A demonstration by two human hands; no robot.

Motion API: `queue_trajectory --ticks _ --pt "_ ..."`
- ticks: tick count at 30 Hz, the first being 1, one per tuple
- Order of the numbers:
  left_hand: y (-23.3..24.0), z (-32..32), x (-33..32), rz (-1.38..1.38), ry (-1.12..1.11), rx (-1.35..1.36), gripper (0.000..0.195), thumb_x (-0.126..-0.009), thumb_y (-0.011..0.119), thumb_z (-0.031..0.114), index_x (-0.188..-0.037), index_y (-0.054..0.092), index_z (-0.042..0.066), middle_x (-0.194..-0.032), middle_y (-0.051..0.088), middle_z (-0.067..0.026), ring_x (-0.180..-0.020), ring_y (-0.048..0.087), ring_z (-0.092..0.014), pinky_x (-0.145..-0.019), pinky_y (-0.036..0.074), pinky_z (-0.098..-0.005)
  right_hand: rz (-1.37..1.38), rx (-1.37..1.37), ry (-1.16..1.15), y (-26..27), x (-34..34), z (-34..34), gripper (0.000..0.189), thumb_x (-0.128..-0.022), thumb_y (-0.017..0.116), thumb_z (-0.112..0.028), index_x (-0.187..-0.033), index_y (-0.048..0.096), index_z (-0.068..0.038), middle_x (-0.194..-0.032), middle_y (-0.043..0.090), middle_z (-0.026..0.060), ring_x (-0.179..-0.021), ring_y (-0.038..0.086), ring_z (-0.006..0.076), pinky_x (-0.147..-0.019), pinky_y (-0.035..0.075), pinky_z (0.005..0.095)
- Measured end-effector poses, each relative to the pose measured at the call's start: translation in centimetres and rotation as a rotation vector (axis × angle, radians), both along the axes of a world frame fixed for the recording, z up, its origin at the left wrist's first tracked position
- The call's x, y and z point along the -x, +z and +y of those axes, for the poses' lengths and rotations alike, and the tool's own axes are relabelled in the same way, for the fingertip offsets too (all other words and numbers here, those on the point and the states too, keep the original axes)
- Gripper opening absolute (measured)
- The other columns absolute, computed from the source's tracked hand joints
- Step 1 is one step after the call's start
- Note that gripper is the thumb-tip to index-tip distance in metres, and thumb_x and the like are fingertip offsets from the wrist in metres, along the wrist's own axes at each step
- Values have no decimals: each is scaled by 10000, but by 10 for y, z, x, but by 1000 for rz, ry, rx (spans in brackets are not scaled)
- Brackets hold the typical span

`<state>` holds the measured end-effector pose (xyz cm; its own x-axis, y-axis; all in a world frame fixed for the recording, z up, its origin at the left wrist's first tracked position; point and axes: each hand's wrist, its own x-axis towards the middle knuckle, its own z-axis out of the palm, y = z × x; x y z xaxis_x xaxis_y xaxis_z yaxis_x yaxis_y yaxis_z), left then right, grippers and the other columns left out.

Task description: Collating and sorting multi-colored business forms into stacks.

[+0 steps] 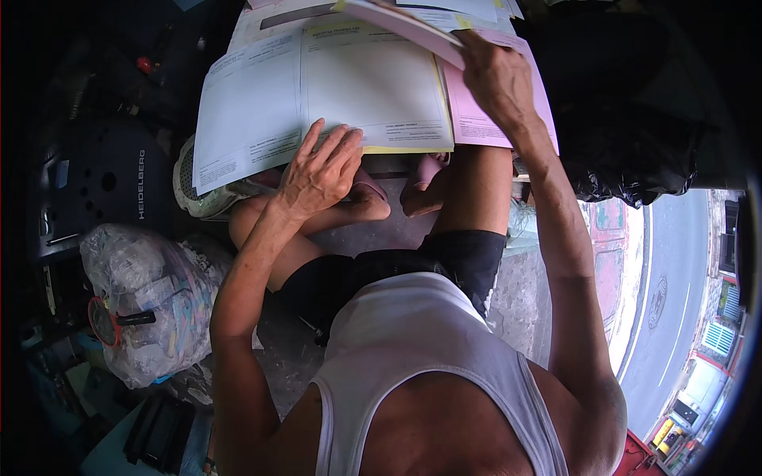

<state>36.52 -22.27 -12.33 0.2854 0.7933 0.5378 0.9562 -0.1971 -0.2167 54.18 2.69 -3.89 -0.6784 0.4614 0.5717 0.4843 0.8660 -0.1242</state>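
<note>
Printed white form sheets lie in a left stack (247, 113) and a middle stack (372, 89), the middle one with yellow edges beneath it. My left hand (324, 169) rests with spread fingers over the bottom edges of these two stacks. At the right lies a stack of pink forms (491, 107). Above it my right hand (500, 74) grips the right end of a raised pink sheet or thin pad (405, 30), tilted over the top of the middle stack. Its fingertips are partly hidden, and whether it is one sheet or several I cannot tell.
More papers (452, 9) lie at the table's far edge. A black plastic bag (631, 154) is at the right. Below the left stack stands a pale, perforated object (187, 178). Farther left are a stuffed clear plastic bag (161, 297) and a dark Heidelberg machine (107, 178).
</note>
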Motion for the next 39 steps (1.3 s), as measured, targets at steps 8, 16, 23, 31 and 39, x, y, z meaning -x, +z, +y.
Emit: queue_trajectory --ticks 8,16,23,31,39 --pt "3 -1 -9 -352 148 -53 63 -839 749 118 -898 749 94 -1024 723 10 -936 698 -205 -834 525 -431 -459 4 307 -25 6 -66 324 -870 603 -87 -1171 722 -87 -703 712 168 -671 724 343 -656 571 427" --pt "48 10 -24 -215 178 -255 172 -820 822 217 -943 761 113 -1104 732 -10 -1059 655 -252 -914 488 -478 -471 126 312 -15 -2 -71 353 -895 639 -173 -1233 699 -93 -839 748 169 -803 744 320 -756 578 415" --pt "16 50 -101 -91 -159 -161 260 -939 623 301 -1036 759 103 -1258 670 -71 -1255 560 -274 -1064 409 -611 -452 -509 450 27 16 -34 352 -857 638 -142 -1202 699 -108 -1161 739 73 -1026 716 220 -848 585 321" --pt "-24 136 -148 1 25 -10 507 -886 663 354 -1257 652 9 -1349 565 -189 -1282 513 -321 -1066 358 -716 -312 -495 358 4 -72 63 361 -805 640 -18 -1145 722 -105 -1062 762 83 -914 742 238 -763 606 356" --pt "-19 140 -143 -149 -133 -191 144 -827 666 171 -899 729 62 -953 678 -54 -978 656 -208 -881 519 -521 -275 -140 118 -46 -157 34 379 -834 655 22 -1172 726 -134 -1056 774 109 -891 762 287 -738 630 384"
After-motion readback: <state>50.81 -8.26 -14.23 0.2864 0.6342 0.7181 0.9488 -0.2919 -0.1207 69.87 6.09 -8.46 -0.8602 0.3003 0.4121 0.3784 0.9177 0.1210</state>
